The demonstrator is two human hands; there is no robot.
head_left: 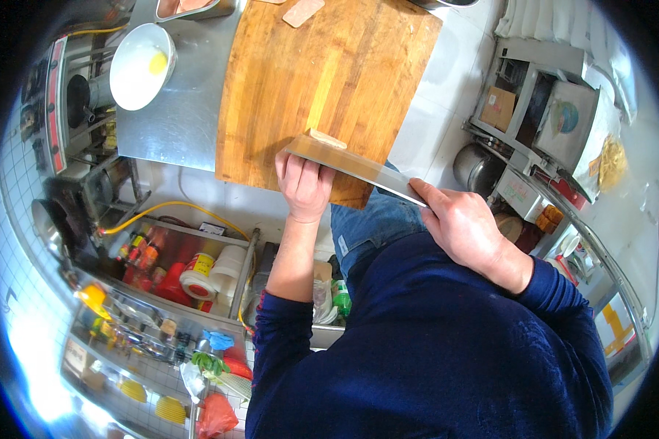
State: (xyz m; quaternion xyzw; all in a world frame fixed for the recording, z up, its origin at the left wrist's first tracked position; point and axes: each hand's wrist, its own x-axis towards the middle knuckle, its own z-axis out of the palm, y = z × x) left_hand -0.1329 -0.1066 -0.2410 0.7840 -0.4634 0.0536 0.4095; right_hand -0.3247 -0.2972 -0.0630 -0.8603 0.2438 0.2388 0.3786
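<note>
My right hand (465, 223) grips a cleaver (351, 162), its wide blade slanting across the near part of a wooden cutting board (329, 80). My left hand (304, 189) is at the board's near edge, with bent fingers closed against the near side of the blade. Whatever lies under those fingertips is hidden. Just beyond the blade rests a small pale slice of food (328, 139). Farther off on the board lies a flat pale pink slice, seemingly meat (302, 12).
Left of the board, a white bowl (121, 77) with an egg yolk stands on a steel counter (172, 135). Behind it is a steel tray (216, 9) of pink food. Bottles and tubs fill a shelf (231, 311) at lower left; a metal rack (523, 95) stands at right.
</note>
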